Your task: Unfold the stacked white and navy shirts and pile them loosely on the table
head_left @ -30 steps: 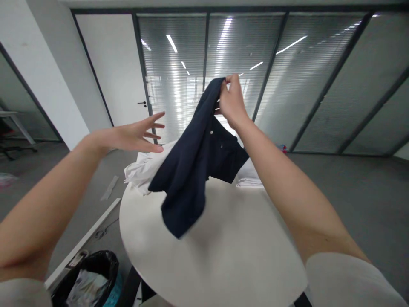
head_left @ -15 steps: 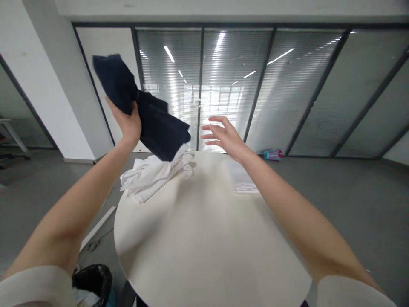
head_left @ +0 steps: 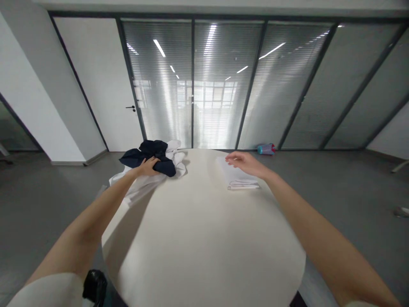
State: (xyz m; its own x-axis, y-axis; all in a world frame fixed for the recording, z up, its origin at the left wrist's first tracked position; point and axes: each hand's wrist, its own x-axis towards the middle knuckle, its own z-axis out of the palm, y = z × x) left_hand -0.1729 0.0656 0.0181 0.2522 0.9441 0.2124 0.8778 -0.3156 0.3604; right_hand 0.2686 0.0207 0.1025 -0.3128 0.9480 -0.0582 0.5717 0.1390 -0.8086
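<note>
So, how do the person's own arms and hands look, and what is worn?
The left hand and right hand are bare, with no glove or bracelet visible. The left sleeve is plain and whitish; the right sleeve shows only an edge.

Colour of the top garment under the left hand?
Top garment: dark navy, best seen in the head view.

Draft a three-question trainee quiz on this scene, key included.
1. True or false: the crumpled navy fabric garment lies on the rumpled white fabric heap.
2. Which of the person's hands is on the navy garment, left or right?
3. Fill in: the flat rectangular white cloth on the rounded white table is neatly ____.

Key: 1. True. 2. The left hand. 3. Folded.
</note>
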